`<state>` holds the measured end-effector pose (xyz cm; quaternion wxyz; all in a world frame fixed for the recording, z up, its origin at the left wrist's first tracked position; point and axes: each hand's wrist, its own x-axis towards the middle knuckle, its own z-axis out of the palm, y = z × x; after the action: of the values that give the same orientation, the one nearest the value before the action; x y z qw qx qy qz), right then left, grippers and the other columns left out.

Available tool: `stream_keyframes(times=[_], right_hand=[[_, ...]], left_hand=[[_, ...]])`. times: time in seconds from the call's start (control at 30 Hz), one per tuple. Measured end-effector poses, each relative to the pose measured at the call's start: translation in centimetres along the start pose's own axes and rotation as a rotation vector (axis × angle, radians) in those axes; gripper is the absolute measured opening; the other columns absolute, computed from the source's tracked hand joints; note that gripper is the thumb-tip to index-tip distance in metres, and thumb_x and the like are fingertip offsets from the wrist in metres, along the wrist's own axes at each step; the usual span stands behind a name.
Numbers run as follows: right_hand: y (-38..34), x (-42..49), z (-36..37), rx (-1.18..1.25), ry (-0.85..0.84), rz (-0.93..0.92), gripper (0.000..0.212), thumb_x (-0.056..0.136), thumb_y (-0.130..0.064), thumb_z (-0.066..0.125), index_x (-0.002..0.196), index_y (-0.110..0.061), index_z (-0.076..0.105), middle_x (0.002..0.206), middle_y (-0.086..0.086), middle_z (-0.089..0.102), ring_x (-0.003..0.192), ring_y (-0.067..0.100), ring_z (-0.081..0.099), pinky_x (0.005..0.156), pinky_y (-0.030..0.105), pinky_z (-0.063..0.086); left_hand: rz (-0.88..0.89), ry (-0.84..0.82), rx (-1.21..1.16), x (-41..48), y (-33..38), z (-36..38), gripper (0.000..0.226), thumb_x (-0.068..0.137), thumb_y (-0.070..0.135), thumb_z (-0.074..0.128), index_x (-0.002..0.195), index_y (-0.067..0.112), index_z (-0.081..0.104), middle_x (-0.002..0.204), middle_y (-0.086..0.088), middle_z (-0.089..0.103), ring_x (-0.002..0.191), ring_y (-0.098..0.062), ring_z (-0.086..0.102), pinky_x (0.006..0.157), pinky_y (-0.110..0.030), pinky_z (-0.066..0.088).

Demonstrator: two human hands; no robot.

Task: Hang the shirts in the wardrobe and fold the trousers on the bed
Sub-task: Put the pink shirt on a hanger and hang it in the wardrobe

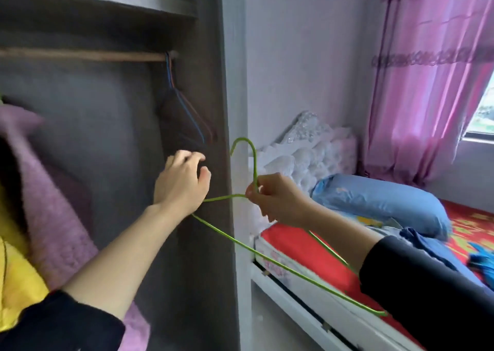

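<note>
One light, bendy green hanger is pinched at the neck by the right hand, probably the best spot; left hand: grip can't be told.

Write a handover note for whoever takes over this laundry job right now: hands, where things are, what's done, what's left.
Right hand pinches the green hanger at its neck; no shirt is on it.
Left hand, fingers curled, is at the hanger's far corner; grip unclear.
Two bare hangers hang on the wardrobe rod.
Blue clothes lie unfolded on the bed.
Left: put a shirt on the hanger, hang it, fold the trousers.
</note>
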<state>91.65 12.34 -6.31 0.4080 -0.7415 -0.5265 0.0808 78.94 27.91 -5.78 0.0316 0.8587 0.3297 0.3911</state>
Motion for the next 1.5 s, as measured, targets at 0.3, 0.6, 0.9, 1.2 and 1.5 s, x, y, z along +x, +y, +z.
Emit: stream_keyframes(times=[0.3, 0.6, 0.9, 1.2, 1.5], right_hand=[[10.5, -13.1, -10.5, -0.081, 0.171, 0.271, 0.016, 0.088, -0.011, 0.059, 0.074, -0.008, 0.064, 0.057, 0.003, 0.059, 0.045, 0.015, 0.054, 0.045, 0.026, 0.048], [20.9, -22.0, -19.8, -0.196, 0.327, 0.501, 0.012, 0.083, -0.013, 0.061, 0.073, -0.008, 0.066, 0.054, -0.004, 0.059, 0.041, 0.000, 0.049, 0.048, 0.021, 0.043], [36.6, -26.4, -29.4, -0.090, 0.442, 0.770, 0.013, 0.085, -0.010, 0.059, 0.081, -0.002, 0.068, 0.060, 0.005, 0.060, 0.048, 0.014, 0.056, 0.052, 0.032, 0.053], [48.8, -34.1, -36.9, -0.009, 0.550, 0.979, 0.019, 0.083, -0.001, 0.057, 0.071, -0.015, 0.063, 0.057, 0.004, 0.059, 0.042, 0.009, 0.052, 0.044, 0.019, 0.045], [63.7, -43.9, -46.7, 0.068, 0.585, 1.152, 0.017, 0.082, 0.001, 0.054, 0.084, -0.007, 0.069, 0.056, 0.000, 0.056, 0.038, 0.003, 0.051, 0.040, 0.016, 0.042]], left_hand=[[0.138, -0.253, -0.129, -6.5, 16.2, 7.8, 0.034, 0.095, 0.024, 0.042, 0.125, 0.014, 0.055, 0.132, -0.010, 0.049, 0.121, -0.030, 0.043, 0.092, -0.042, 0.043], [0.287, -0.454, -0.322, -10.0, 33.1, 19.0, 0.035, 0.092, 0.023, 0.045, 0.125, 0.016, 0.055, 0.130, -0.008, 0.049, 0.124, -0.026, 0.040, 0.097, -0.039, 0.039], [0.385, -0.655, -0.391, -11.4, 49.0, 33.3, 0.034, 0.092, 0.021, 0.043, 0.123, 0.013, 0.055, 0.126, -0.014, 0.049, 0.120, -0.030, 0.040, 0.095, -0.037, 0.037], [0.532, -0.894, -0.383, -16.9, 63.9, 44.0, 0.037, 0.094, 0.022, 0.040, 0.128, 0.010, 0.049, 0.131, -0.016, 0.046, 0.124, -0.030, 0.037, 0.099, -0.039, 0.035], [0.532, -1.022, -0.342, -25.9, 78.9, 55.3, 0.037, 0.092, 0.024, 0.044, 0.126, 0.013, 0.050, 0.128, -0.014, 0.047, 0.122, -0.032, 0.039, 0.099, -0.043, 0.038]])
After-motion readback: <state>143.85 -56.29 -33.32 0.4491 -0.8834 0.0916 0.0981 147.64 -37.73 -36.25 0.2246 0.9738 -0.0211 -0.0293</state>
